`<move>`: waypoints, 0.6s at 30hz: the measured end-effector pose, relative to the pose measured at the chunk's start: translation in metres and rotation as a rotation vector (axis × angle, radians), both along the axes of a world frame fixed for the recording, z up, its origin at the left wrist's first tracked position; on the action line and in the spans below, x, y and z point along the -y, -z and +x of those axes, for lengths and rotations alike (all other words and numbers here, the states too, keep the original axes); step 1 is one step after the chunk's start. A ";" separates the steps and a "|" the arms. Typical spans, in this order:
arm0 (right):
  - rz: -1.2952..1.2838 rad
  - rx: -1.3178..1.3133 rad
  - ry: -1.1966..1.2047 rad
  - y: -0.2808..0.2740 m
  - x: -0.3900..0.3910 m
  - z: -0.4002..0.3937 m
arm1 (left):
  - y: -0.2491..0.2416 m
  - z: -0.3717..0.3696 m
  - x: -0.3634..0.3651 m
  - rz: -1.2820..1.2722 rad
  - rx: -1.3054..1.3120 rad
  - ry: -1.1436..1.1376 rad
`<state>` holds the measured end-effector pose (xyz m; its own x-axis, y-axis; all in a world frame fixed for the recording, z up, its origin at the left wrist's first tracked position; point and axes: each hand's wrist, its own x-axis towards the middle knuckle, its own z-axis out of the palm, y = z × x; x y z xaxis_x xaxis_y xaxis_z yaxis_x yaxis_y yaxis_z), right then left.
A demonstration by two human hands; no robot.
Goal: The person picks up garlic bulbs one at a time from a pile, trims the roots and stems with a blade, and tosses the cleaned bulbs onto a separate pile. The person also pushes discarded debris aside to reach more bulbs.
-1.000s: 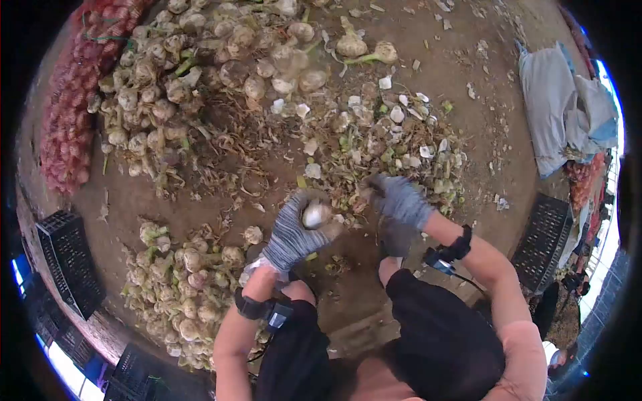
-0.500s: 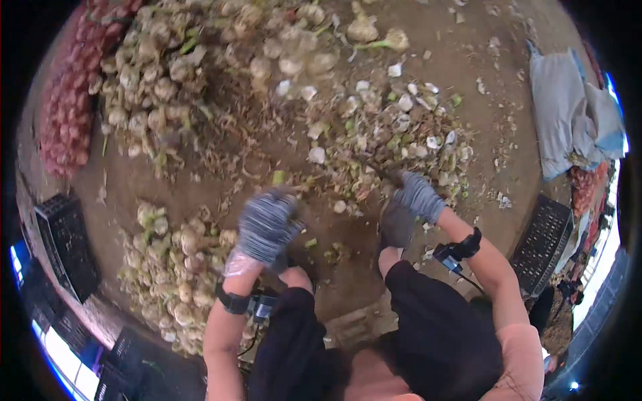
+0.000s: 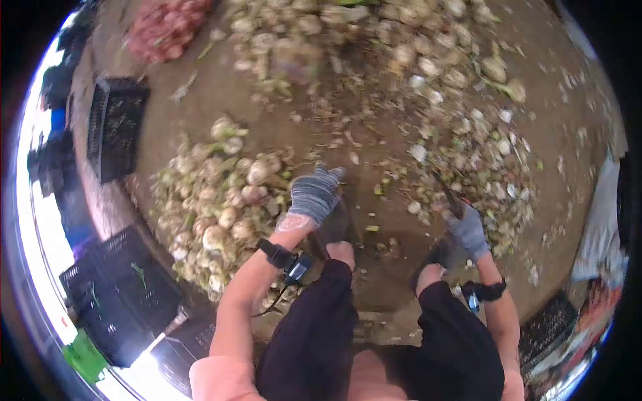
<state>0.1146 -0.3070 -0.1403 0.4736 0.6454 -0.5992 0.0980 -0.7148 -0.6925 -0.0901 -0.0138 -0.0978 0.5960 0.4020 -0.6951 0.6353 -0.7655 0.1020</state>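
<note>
My left hand (image 3: 315, 196), in a striped grey glove, is just right of a pile of whole garlic bulbs (image 3: 227, 217). Its fingers point up and to the right, apart, and nothing shows in them. My right hand (image 3: 468, 230), also gloved, is closed around a dark, narrow tool (image 3: 449, 194) that looks like a knife, its tip pointing up and left. That hand is at the lower left edge of a heap of trimmed garlic pieces and scraps (image 3: 498, 174).
A larger garlic heap (image 3: 307, 33) lies at the top, near a red net sack (image 3: 167, 28). Black crates (image 3: 117, 130) stand on the left, another crate (image 3: 550, 327) at lower right. A pale sack (image 3: 600, 220) is at the right edge. My feet are between the hands.
The view has swung left, so the piles appear further right. My left hand has moved close to the nearer garlic pile and its fingers have spread. My right hand keeps the tool.
</note>
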 end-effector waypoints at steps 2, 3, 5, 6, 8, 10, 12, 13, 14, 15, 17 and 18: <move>0.030 -0.068 0.019 -0.004 0.002 0.003 | -0.029 -0.019 -0.010 0.182 0.135 0.001; -0.043 -0.039 0.004 -0.003 0.003 0.006 | -0.049 -0.037 -0.020 0.312 0.299 -0.028; -0.112 0.002 -0.012 -0.003 0.005 0.008 | -0.079 -0.079 -0.049 0.480 0.232 -0.014; -0.059 0.006 -0.011 0.002 0.007 0.007 | -0.099 -0.100 -0.060 0.530 0.106 -0.124; -0.014 0.053 -0.038 0.021 0.021 0.006 | -0.115 -0.167 -0.089 0.737 0.051 -0.126; 0.013 0.016 -0.006 -0.003 0.005 0.003 | -0.151 -0.209 -0.105 0.630 -0.159 -0.393; 0.093 -0.008 -0.053 0.007 0.010 0.003 | -0.149 -0.280 -0.133 0.561 -0.477 -0.492; 0.097 0.007 -0.040 -0.002 0.005 0.006 | -0.169 -0.259 -0.131 0.459 -0.717 -0.602; 0.004 0.003 -0.041 -0.020 -0.006 0.006 | -0.172 -0.258 -0.137 0.415 -0.780 -0.554; -0.090 -0.006 -0.045 -0.032 -0.015 0.005 | -0.167 -0.257 -0.143 0.417 -0.770 -0.550; -0.052 0.027 -0.002 -0.037 -0.018 0.003 | -0.162 -0.224 -0.149 0.476 -0.505 -0.562; -0.034 0.003 -0.038 -0.035 -0.019 0.005 | -0.141 -0.215 -0.156 0.529 -0.297 -0.463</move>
